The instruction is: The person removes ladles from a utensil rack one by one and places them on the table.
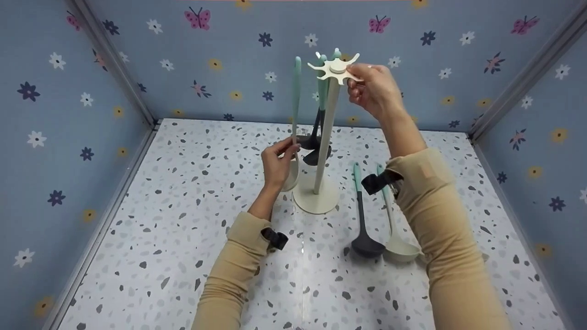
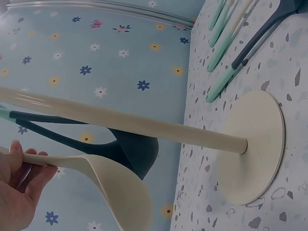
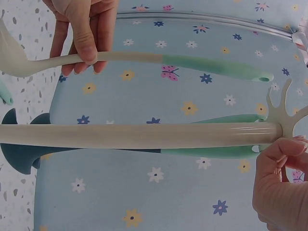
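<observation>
My left hand (image 1: 276, 166) pinches a cream ladle (image 1: 296, 87) with a mint handle by its lower shaft. The ladle stands roughly upright left of a cream utensil stand (image 1: 326, 137), its bowl (image 2: 127, 195) down. In the right wrist view the holed tip of its handle (image 3: 231, 70) is apart from the hooks. With thumb and fingers my right hand (image 1: 378, 89) grips an arm of the hook ring (image 1: 338, 68) atop the stand. Two dark utensils (image 2: 127, 149) with mint handles hang at the stand's far side, partly hidden by the pole.
Right of the stand's round base (image 1: 316, 204) lie a dark ladle (image 1: 368, 246) and a cream ladle (image 1: 401, 250). My right sleeve covers part of the utensils there; several mint handles (image 2: 221, 84) show in the left wrist view. Flowered walls (image 1: 234, 46) enclose the speckled table (image 1: 183, 206).
</observation>
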A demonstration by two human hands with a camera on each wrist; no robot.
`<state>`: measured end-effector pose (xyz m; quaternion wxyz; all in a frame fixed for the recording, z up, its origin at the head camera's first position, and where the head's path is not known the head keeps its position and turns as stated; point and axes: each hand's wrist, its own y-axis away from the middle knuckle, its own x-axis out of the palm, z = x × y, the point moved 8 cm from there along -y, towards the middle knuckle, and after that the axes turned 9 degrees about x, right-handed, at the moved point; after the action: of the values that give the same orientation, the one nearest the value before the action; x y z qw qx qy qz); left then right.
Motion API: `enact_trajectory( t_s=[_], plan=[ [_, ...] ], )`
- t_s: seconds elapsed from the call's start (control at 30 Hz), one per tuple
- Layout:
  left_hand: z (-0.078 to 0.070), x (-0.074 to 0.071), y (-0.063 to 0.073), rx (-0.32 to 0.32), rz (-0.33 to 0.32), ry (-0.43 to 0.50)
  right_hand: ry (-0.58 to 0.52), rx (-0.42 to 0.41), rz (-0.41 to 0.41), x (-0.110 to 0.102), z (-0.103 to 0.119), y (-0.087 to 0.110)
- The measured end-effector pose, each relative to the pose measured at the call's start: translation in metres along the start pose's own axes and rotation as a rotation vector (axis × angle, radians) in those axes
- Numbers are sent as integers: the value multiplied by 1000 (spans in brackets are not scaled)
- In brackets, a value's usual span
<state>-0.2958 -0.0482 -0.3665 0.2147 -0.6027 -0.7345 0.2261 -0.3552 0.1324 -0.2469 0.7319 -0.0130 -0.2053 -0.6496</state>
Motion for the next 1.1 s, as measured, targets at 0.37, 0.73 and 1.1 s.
enact_trajectory(
  t_s=[0.37,0.73,1.1],
  plan=[
    [27,-44,6,29,-29,-160,-14,7,4,0,0,0],
    [66,-81,19,-161,31,-402,-3,-11,23,1,1,0],
    [98,-108,38,-342,90,-589,-25,-9,26,0,1,0]
  ],
)
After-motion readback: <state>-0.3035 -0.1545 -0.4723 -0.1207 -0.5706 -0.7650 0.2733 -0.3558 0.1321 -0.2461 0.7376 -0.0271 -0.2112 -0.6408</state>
